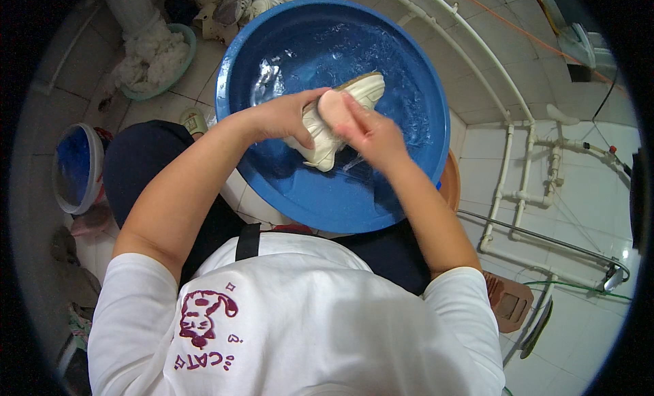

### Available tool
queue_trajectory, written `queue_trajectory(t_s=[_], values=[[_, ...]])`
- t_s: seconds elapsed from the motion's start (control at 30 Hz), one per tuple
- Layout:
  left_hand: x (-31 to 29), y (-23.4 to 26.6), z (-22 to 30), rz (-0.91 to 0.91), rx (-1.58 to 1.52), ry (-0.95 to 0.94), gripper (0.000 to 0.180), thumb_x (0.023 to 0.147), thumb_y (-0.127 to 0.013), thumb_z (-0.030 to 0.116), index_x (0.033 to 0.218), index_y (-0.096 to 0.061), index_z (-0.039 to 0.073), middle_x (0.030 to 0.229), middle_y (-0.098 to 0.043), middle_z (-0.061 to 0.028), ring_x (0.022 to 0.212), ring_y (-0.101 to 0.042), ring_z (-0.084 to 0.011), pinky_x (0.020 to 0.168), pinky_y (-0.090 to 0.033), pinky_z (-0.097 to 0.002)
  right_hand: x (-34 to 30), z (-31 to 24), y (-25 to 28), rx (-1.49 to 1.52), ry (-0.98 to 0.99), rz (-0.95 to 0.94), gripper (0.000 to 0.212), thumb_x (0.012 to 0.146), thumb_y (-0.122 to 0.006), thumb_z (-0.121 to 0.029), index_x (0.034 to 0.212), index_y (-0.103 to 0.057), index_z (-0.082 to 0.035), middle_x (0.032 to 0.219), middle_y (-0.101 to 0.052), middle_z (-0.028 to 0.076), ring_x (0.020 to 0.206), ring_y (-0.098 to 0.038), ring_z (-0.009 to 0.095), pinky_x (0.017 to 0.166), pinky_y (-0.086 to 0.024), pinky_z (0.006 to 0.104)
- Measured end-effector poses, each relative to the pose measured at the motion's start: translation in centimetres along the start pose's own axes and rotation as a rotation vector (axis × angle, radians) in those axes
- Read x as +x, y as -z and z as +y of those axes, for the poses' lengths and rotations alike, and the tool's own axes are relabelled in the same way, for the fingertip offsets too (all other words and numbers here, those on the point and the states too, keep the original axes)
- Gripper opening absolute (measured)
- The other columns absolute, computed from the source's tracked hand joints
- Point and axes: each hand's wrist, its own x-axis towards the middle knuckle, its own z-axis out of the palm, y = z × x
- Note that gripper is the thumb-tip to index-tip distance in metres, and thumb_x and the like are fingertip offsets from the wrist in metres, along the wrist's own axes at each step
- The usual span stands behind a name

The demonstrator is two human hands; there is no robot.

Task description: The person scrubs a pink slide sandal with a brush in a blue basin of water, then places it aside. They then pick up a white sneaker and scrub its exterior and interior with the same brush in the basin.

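A white shoe [368, 90] with a tan sole edge is tilted over the water in a big blue basin [230, 89]. My left hand [289, 116] grips the shoe near its heel end, thumb on the near side and fingers partly hidden behind. Closed in my right hand [376, 138] is a pale pink, oval-backed scrub brush [334, 110], pressed against the side of the shoe. The bristles face the shoe and are hidden. Ripples and a few bubbles show on the water.
Beyond my left arm stands a light green bowl [182, 72] heaped with white fluffy stuff. A white-rimmed bucket [97, 168] is beside my left knee. Several shoes [255, 4] lie behind the basin. White pipes [507, 171] run along the right wall. An orange-brown tub [451, 181] sits partly behind the basin.
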Motion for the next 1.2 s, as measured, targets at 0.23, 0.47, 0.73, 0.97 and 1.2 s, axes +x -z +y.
queue_trajectory(t_s=[0.23, 0.47, 0.73, 0.97, 1.2], values=[[0.7, 0.0, -0.4, 0.033, -0.076, 0.148, 0.095, 0.054, -0.073, -0.003, 0.138, -0.031, 0.009, 0.127, -0.05, -0.0097, 0.114, -0.048, -0.0208, 0.1, -0.035, -0.0329, 0.9, -1.5, 0.2, -0.132, -0.19, -0.035, 0.055, 0.084, -0.056, -0.045, 0.132, -0.045, -0.023, 0.116, -0.059, 0.014, 0.105, -0.058, 0.028, 0.089, -0.046, 0.0337], [1.6, -0.3, -1.6, 0.007, -0.05, 0.002, 0.099, 0.056, -0.069, -0.004, 0.143, -0.024, 0.011, 0.13, -0.046, -0.0085, 0.119, -0.043, -0.0197, 0.102, -0.03, -0.0302, 1.7, 3.5, 0.7, -0.026, -0.3, 0.104, 0.061, 0.084, -0.048, -0.054, 0.135, -0.04, -0.021, 0.111, -0.06, 0.017, 0.097, -0.06, 0.032, 0.081, -0.049, 0.0366], [1.0, -0.5, -1.3, 0.004, -0.139, 0.024, 0.097, 0.056, -0.066, -0.005, 0.142, -0.028, 0.018, 0.133, -0.044, -0.011, 0.125, -0.039, -0.0242, 0.105, -0.025, -0.0337, 0.1, 1.7, -0.3, -0.009, -0.318, 0.055, 0.061, 0.082, -0.056, -0.052, 0.132, -0.045, -0.02, 0.112, -0.06, 0.018, 0.103, -0.058, 0.034, 0.087, -0.045, 0.0366], [0.9, -0.5, -0.3, 0.029, -0.13, 0.051, 0.098, 0.054, -0.066, -0.007, 0.142, -0.028, 0.015, 0.136, -0.041, -0.0077, 0.124, -0.038, -0.022, 0.104, -0.026, -0.0307, 1.2, 15.7, -4.0, 0.067, -0.613, 0.225, 0.059, 0.088, -0.042, -0.048, 0.135, -0.038, -0.013, 0.124, -0.05, 0.024, 0.114, -0.047, 0.039, 0.097, -0.036, 0.0418], [1.1, 0.0, -1.0, 0.044, -0.169, 0.044, 0.099, 0.052, -0.07, -0.001, 0.141, -0.028, 0.014, 0.134, -0.043, -0.0074, 0.122, -0.04, -0.0209, 0.102, -0.029, -0.0309, 1.9, 15.8, -4.8, 0.318, -0.523, 0.338, 0.056, 0.09, -0.049, -0.038, 0.133, -0.039, -0.004, 0.128, -0.049, 0.02, 0.12, -0.046, 0.032, 0.101, -0.034, 0.0356]])
